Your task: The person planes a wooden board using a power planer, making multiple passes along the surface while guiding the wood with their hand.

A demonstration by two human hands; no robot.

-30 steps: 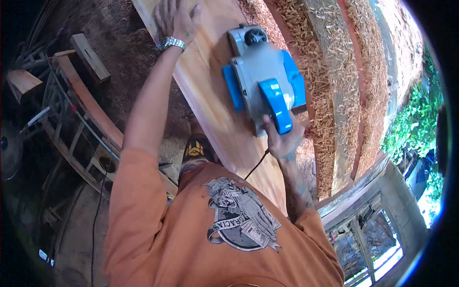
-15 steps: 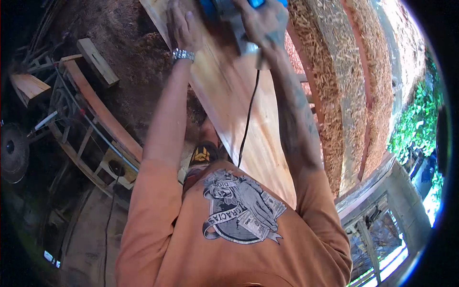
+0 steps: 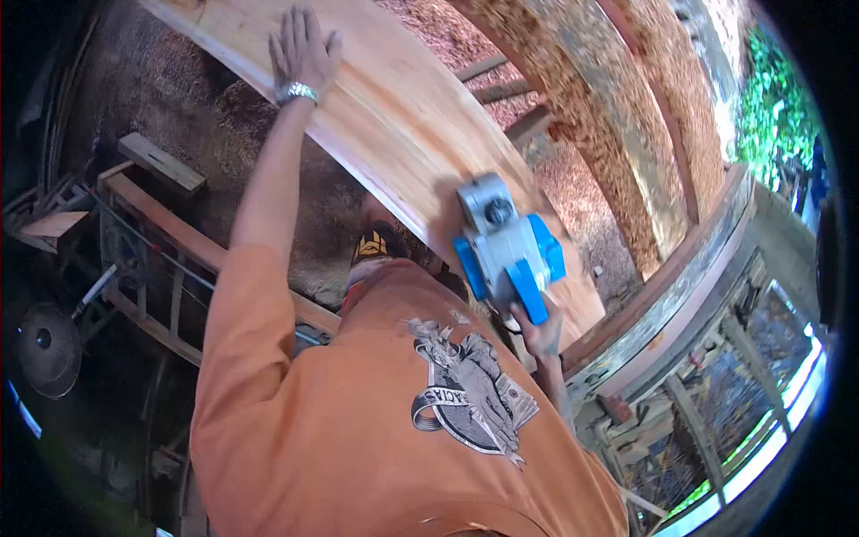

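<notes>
A long pale wooden board (image 3: 394,98) runs from the upper left down to the right in front of me. My left hand (image 3: 306,52), with a metal watch at the wrist, lies flat on the board's upper part, fingers spread. On the board's lower end rests a blue and grey electric hand planer (image 3: 503,237). My right hand (image 3: 540,329) is closed around the planer's rear handle, near my body; part of the grip is hidden behind the handle.
Wood shavings cover beams (image 3: 582,116) at the right. A wooden frame (image 3: 165,215) and a block (image 3: 161,163) stand at the left, near a round fan (image 3: 50,349). A curved wooden edge (image 3: 662,268) borders the board's near end. My shoe (image 3: 371,246) shows below the board.
The planer has come back from the board's far part toward my body with my right hand. My left hand stays flat on the board while the view has turned.
</notes>
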